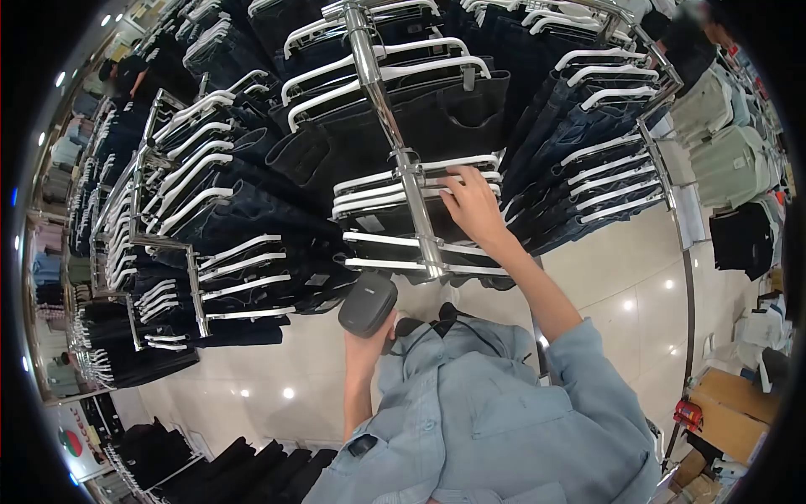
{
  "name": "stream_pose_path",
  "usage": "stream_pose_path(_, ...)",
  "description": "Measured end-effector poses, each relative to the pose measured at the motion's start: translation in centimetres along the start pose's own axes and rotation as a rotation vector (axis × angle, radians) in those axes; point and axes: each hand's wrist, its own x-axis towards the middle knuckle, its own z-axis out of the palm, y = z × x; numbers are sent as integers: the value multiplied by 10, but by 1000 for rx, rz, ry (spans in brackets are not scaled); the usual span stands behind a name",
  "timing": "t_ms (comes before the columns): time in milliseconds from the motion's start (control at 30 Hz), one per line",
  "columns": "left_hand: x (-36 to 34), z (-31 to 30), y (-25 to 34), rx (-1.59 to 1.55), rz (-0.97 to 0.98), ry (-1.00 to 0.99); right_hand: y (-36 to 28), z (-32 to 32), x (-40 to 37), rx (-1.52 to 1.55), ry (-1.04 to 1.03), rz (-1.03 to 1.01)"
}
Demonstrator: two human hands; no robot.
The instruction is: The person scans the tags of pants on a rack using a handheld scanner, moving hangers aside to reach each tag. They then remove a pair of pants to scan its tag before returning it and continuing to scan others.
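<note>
My right hand [475, 204] reaches over a chrome rail, its fingers bent round the right part of a white hanger [369, 200] in a tight group. Dark trousers hang below these hangers, mostly hidden. Closer to my body, more white hangers [382, 242] hang on the same chrome rail [378, 92]. Farther along it, black jeans [403, 126] hang spread wide from another hanger. Low on the left, my left hand [367, 343] grips a dark grey rounded case [368, 304] from beneath. The case is near the rail's front end.
Racks of dark jeans on white hangers stand left [243, 210] and right [546, 160]. Lighter garments [730, 164] hang at far right, above cardboard boxes [735, 399] and a red object [688, 414]. Folded black clothes [252, 475] lie behind. Another person [130, 76] stands at upper left.
</note>
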Motion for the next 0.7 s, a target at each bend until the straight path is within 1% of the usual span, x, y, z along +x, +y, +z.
stream_pose_path(33,0,-2,-1,-4,14,3,-6,-4,-5,22,36,26)
stream_pose_path(100,-1,-6,0,-3,13,14,-18,-28,-23,72,4,54)
stream_pose_path(167,1,-8,0,-6,9,23,-30,-50,-44,306,-267,178)
stream_pose_path(200,2,-10,0,-20,12,20,-34,-53,-56,300,-269,184)
stream_pose_path(267,5,-11,-1,-34,12,6,-36,-54,-74,319,-354,202)
stream_pose_path(367,11,-11,2,-15,-7,-39,-29,-44,-74,337,-369,272)
stream_pose_path(433,14,-11,5,6,14,-76,-25,-37,-60,347,-323,252)
stream_pose_path(500,15,-12,9,24,13,-87,-10,-23,-50,251,-252,106)
stream_pose_path(567,17,-12,12,39,16,-100,-8,-19,-32,162,-186,40)
stream_pose_path(633,16,-13,13,27,30,-102,2,-7,-19,163,-152,-42)
stream_pose_path(700,16,-16,14,32,31,-107,6,-4,-12,150,-155,-29)
